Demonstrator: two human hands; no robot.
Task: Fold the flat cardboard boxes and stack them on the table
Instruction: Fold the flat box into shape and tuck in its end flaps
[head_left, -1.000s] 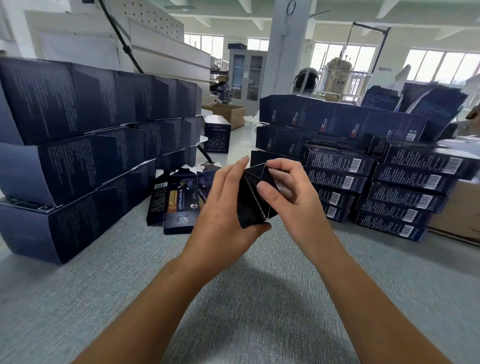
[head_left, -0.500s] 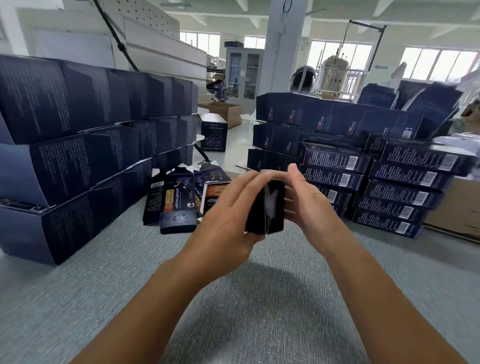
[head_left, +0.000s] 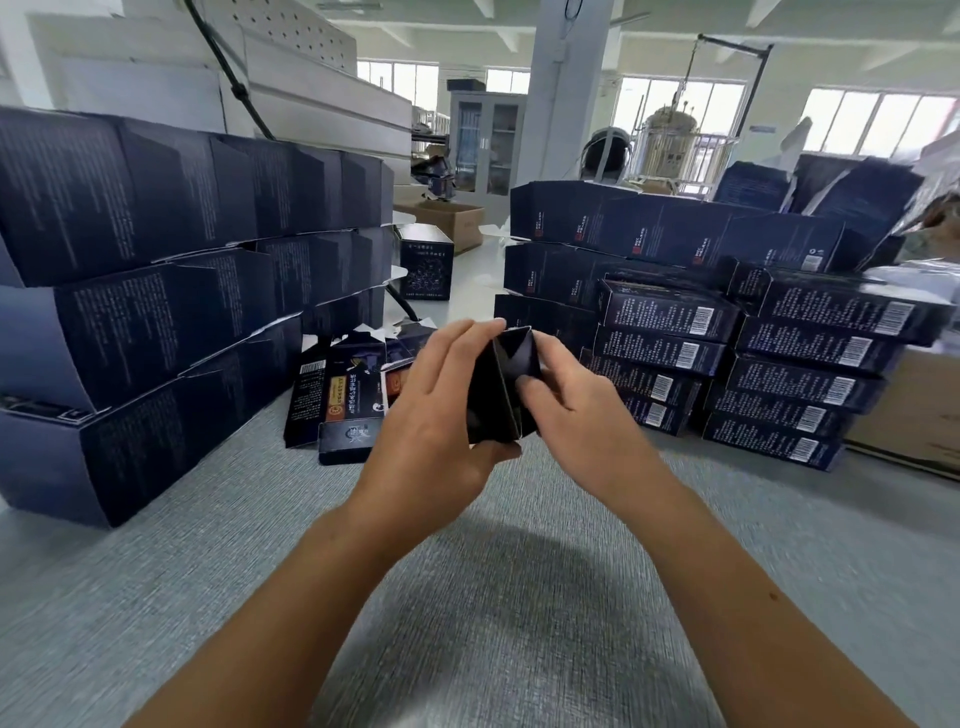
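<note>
A small dark blue cardboard box is held end-on above the grey table, its end flaps partly folded in. My left hand grips its left side, fingers over the top and thumb beneath. My right hand grips the right side, with fingers curled onto an end flap. A pile of flat unfolded boxes lies on the table just behind my left hand. Stacks of folded small boxes stand at the right.
A tall wall of large dark boxes lines the left side. More large dark boxes are piled behind the small stacks. A single upright box stands at the back centre. A brown carton sits at the far right.
The box has turned in my hands and an open end with white inside has been closed by flaps. My right fingers moved onto the end flap. Both hands stay at the same place.
</note>
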